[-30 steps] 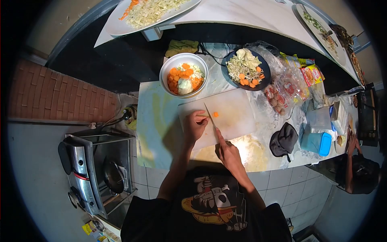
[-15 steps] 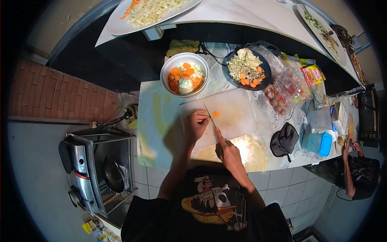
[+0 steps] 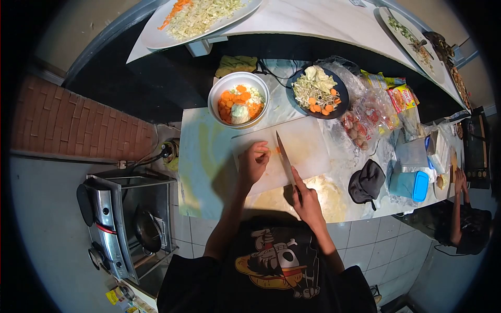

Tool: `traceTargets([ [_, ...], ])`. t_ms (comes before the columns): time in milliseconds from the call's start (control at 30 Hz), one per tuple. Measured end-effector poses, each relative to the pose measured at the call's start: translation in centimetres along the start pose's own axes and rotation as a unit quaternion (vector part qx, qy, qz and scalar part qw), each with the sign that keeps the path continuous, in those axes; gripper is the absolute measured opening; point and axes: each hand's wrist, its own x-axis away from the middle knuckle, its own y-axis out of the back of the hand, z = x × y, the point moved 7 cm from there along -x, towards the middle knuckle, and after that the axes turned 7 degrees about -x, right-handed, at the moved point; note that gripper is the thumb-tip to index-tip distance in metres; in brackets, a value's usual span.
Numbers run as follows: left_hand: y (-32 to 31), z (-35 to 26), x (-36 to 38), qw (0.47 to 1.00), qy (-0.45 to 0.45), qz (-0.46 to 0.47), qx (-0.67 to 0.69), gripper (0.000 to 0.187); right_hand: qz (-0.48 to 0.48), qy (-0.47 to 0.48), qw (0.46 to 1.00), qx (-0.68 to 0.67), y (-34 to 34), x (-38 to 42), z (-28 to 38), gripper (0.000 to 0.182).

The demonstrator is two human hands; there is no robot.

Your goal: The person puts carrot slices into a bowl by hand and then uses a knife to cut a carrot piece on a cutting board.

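Note:
My right hand (image 3: 307,202) grips a kitchen knife (image 3: 285,157), its blade pointing away from me over the white cutting board (image 3: 314,152). The blade is to the right of my left hand (image 3: 254,163), with a gap between them. My left fingers are curled together above the board's left part; a small piece shows at their tips, too small to name. A bit of orange carrot (image 3: 278,149) lies beside the blade, partly hidden by it. Behind the board stands a white bowl (image 3: 213,107) holding carrot slices and pale chopped vegetables.
A dark plate (image 3: 342,86) carries bean sprouts, cabbage and carrot slices. Plastic bags (image 3: 370,117), a black cap (image 3: 367,181) and a blue-lidded container (image 3: 420,186) lie to the right. A stove (image 3: 107,224) stands at left. Another person's hands (image 3: 460,182) are at far right.
My right hand has drawn the knife right and slightly toward me, away from my left fingers. The left hand has barely moved. The other person's hands have come closer together.

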Motion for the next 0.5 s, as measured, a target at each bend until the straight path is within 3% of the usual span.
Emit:
traceTargets([
  [133, -0.8, -0.6, -0.5, 0.999, 0.025, 0.028, -0.003, 0.034, -0.016, -0.015, 1.0, 0.015, 0.2, 0.1, -0.7, 0.071],
  [200, -1.0, -1.3, -0.9, 0.996, -0.024, 0.025, -0.084, 0.035, -0.014, -0.029, 0.999, 0.01, 0.3, 0.2, -1.0, 0.071],
  [500, -1.7, -0.9, -1.1, 0.997, -0.014, 0.04, -0.062, 0.035, -0.011, -0.019, 1.0, 0.012, 0.0, 0.0, -0.6, 0.074],
])
